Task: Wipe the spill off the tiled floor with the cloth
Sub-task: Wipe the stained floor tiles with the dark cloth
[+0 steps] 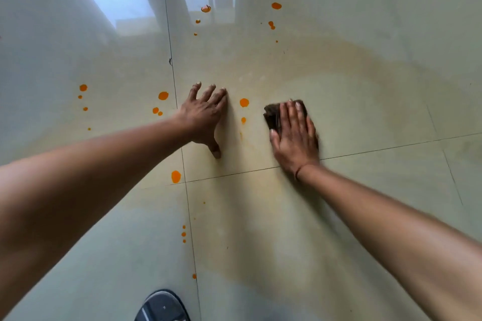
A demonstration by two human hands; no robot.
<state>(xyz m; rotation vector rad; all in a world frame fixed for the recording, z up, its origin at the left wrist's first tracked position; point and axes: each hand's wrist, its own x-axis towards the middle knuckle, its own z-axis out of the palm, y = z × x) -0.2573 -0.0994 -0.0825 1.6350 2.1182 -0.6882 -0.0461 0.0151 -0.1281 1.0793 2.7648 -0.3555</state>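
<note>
Crumpled brown cloth [272,115] under flat right hand [294,138]

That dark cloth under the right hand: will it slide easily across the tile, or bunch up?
The cloth looks soft and crumpled, so it probably bunches unless the right hand keeps it flat. The tile is glossy and smeared, so it likely slides easily.

left hand [203,117] – fingers [208,92] spread, palm down | right hand [294,135] – flat, fingers together | both arms extended
</note>
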